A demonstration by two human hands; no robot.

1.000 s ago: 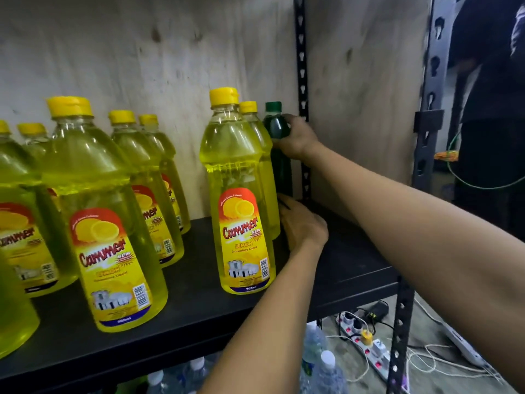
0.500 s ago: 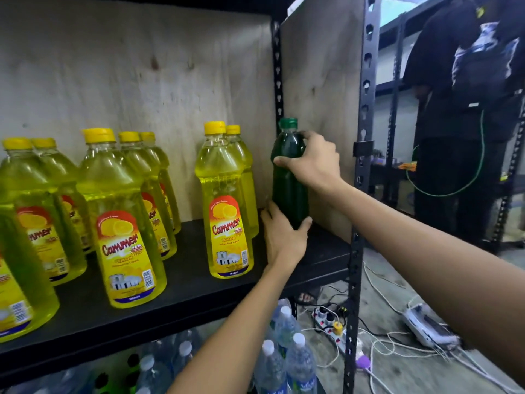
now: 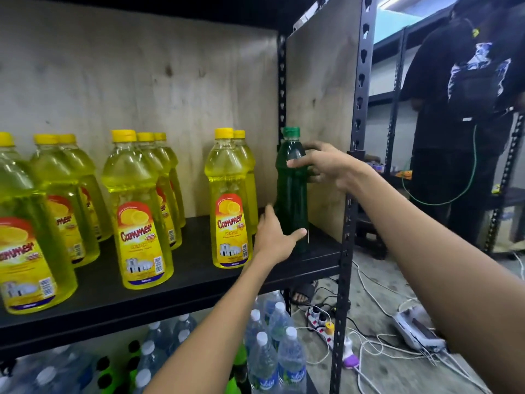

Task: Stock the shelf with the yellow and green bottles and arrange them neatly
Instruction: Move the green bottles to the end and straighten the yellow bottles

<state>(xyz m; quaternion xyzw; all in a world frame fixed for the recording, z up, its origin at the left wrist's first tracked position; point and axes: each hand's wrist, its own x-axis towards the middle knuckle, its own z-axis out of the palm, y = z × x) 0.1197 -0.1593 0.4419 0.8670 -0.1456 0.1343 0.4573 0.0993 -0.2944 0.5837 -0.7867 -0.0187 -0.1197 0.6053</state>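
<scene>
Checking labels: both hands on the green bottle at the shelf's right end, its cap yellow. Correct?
No: the head view shows the cap on the green bottle is green, not yellow. The rest holds: left hand and right hand are both on it at the right end of the shelf.

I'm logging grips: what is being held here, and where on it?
The green bottle: the right hand grips its upper half, and the left hand wraps round its lower part near the base.
</scene>
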